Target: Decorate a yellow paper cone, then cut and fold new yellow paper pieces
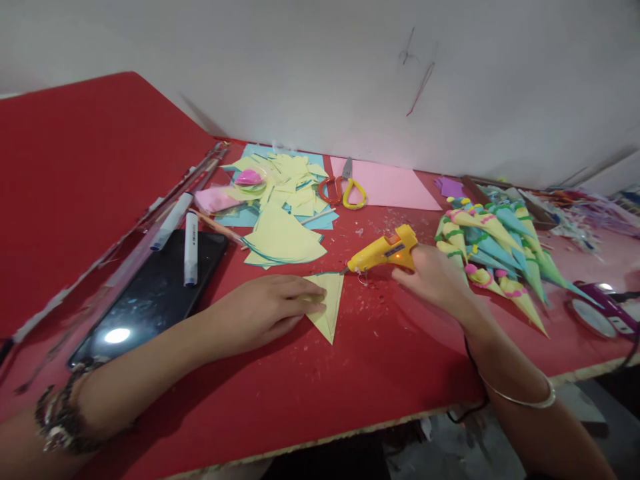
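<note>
My right hand [431, 277] is wrapped round the handle of a yellow glue gun [385, 250] with a small orange light on its side. The gun's nozzle points left and meets the upper right corner of a folded yellow paper piece [333, 303]. That paper lies on the red tabletop, narrowing to a point toward me. My left hand [270, 308] rests flat with fingers outstretched, its fingertips pressing on the paper's left side. Just behind it lies a stack of fan-shaped yellow sheets [285, 237] with bluish edges.
Scissors [347, 187] and yellow scraps [290, 177] lie at the back beside a pink sheet [390, 187]. Decorated paper cones [500, 240] are heaped on the right. Two markers [191, 250] rest on a dark phone or tablet [150, 300] at left. The table's front edge [320, 443] is near me.
</note>
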Tool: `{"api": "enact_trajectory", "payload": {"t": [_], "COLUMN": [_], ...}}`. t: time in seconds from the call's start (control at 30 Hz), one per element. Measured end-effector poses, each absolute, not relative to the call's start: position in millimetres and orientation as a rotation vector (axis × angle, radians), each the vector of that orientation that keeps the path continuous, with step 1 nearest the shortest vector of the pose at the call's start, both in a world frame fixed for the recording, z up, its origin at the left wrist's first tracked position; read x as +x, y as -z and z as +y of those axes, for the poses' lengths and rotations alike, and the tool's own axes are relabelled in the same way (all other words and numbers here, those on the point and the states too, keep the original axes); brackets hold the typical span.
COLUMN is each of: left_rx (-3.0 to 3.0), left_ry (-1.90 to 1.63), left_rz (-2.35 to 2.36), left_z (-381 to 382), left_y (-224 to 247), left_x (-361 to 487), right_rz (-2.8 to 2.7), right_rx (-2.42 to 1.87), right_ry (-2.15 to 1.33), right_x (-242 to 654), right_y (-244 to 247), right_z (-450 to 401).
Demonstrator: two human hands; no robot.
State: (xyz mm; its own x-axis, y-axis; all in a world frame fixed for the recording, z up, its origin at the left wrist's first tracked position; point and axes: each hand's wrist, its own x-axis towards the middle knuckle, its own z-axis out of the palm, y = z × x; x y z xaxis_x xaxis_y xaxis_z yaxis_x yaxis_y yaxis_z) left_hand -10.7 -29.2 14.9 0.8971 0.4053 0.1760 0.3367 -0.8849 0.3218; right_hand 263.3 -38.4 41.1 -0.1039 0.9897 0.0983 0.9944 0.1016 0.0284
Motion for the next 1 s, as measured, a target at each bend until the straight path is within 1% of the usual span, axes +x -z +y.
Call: {"api": "enact_trajectory", "payload": {"t": [0.23,0.5,0.6,0.7,0.77,0.9,1.0], "left_rx": [2.791,2.757,2.713,2.668,2.631,2.618,2.581], "left_ry": [-0.305,-0.335,-0.418,-0.488,-0.472,-0.395,-0.385], "left_rz": [0.559,0.646,0.789,1.082,1.243,1.322,1.315], "left_z": [-28.9,-31.7,-32.2,-32.0,-31.6,-31.2,-31.7], "left_y": [-13.8,-12.1,-11.4,-12.4,-13.0,-12.2,-11.6], "left_x": [-12.3,-13.1,-13.5,-13.2,-13.0,-12.3,-11.5], "right_rz": [-2.242,-1.929,-1.915,-1.949,-1.964,-1.946,-1.865], "right_rx": [-2.066,-1.994,-2.036,-2.036,-1.98,-1.853,-1.811], "right_ry": [0.121,0.202,0.066,-0.104,-0.212,-0.389,-0.432], "right_x": [263.6,291.7,302.4,309.6,312.6,316.8,321.8], "right_y": [-40.4,-26.9,-21.7,-20.1,-20.8,-24.1,-25.3], "right_z": [-37.6,-22.4,-16.7,-14.1,-13.9,-15.8,-18.6]}}
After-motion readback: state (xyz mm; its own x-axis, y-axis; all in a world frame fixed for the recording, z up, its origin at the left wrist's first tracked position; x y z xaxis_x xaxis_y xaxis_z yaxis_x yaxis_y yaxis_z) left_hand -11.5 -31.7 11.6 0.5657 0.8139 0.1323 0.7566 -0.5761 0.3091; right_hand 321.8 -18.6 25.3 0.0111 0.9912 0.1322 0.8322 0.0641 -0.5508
